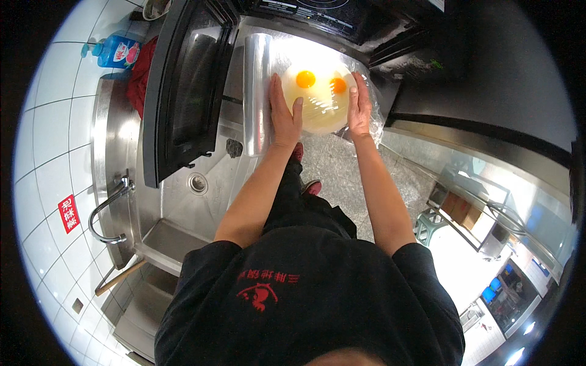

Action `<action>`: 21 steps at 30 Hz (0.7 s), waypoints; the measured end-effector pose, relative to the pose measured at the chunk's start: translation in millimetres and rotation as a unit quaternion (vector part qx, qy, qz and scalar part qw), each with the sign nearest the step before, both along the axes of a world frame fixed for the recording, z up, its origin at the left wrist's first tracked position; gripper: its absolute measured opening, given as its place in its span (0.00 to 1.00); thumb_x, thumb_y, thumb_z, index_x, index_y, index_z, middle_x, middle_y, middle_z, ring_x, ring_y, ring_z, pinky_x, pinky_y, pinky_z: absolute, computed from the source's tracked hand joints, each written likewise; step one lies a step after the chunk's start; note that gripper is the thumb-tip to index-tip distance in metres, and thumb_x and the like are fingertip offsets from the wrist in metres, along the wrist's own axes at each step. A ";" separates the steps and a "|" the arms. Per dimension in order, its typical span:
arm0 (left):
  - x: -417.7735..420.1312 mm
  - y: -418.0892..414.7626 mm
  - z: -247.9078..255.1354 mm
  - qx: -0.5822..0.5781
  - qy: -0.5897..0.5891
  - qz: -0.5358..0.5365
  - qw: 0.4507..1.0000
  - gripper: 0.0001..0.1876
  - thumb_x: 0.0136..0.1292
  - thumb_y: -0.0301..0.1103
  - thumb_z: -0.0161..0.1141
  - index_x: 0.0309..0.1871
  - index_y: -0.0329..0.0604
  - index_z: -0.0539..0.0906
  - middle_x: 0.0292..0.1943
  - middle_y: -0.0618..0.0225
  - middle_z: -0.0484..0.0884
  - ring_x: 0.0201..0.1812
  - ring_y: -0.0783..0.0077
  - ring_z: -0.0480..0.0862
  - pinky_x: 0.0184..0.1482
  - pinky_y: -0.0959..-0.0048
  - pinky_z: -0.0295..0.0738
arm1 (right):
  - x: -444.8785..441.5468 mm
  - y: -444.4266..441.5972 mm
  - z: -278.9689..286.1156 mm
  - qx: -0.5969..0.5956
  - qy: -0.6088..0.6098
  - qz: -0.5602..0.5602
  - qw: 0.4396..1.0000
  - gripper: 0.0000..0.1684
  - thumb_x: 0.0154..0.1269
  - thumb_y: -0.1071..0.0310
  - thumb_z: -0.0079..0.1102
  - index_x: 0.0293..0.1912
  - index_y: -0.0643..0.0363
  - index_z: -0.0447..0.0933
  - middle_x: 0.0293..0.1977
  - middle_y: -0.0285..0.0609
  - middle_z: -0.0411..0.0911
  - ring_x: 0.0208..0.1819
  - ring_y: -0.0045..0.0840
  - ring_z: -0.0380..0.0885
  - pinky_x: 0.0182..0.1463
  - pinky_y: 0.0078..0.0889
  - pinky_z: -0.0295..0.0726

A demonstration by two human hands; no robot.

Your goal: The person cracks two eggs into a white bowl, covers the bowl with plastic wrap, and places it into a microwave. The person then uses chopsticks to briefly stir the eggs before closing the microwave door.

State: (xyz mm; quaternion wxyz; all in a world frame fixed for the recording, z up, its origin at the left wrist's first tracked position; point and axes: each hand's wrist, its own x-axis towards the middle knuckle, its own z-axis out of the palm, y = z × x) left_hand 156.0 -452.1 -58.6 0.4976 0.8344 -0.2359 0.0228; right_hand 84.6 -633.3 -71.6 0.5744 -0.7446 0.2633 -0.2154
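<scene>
Two raw eggs with orange yolks [305,79] lie in a round, pale dish [320,120] under clear plastic wrap. My left hand [284,114] presses on the dish's left side, thumb over the film. On the opposite side, my right hand [360,107] cups the rim, with loose, crinkled wrap [376,114] around and beyond it. A roll of plastic wrap [257,96] lies just left of my left hand, its film running toward the dish. The dish's underside is hidden.
A dark oven-type door [187,91] with a latch edge stands open at the left, over part of a steel sink [183,206]. Beside it are a faucet [107,215], a blue pump bottle [116,51] and a red cloth [142,78]. A black appliance panel [316,16] is ahead.
</scene>
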 end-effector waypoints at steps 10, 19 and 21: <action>-43.6 10.0 5.0 -0.003 0.038 0.018 0.999 0.39 0.71 0.39 0.54 0.77 0.33 0.47 0.77 0.42 0.47 0.77 0.42 0.50 0.77 0.53 0.44 | -26.1 11.4 5.3 0.001 -0.062 -0.027 0.998 0.37 0.78 0.51 0.45 0.74 0.65 0.53 0.73 0.55 0.56 0.75 0.42 0.56 0.76 0.38 0.55; -48.5 24.0 -1.5 0.006 0.024 0.033 0.999 0.36 0.72 0.32 0.53 0.77 0.32 0.49 0.78 0.44 0.48 0.77 0.43 0.50 0.77 0.54 0.45 | -43.2 3.6 -5.8 -0.115 -0.008 -0.089 0.989 0.23 0.77 0.63 0.48 0.65 0.65 0.67 0.62 0.53 0.71 0.62 0.37 0.72 0.63 0.34 0.72; -51.5 24.6 12.0 -0.030 0.040 0.054 0.997 0.33 0.72 0.30 0.52 0.76 0.31 0.52 0.76 0.45 0.51 0.77 0.45 0.54 0.76 0.55 0.49 | -61.7 0.1 -4.6 -0.094 0.024 -0.111 0.989 0.20 0.76 0.65 0.50 0.62 0.66 0.70 0.53 0.50 0.77 0.52 0.31 0.80 0.53 0.31 0.80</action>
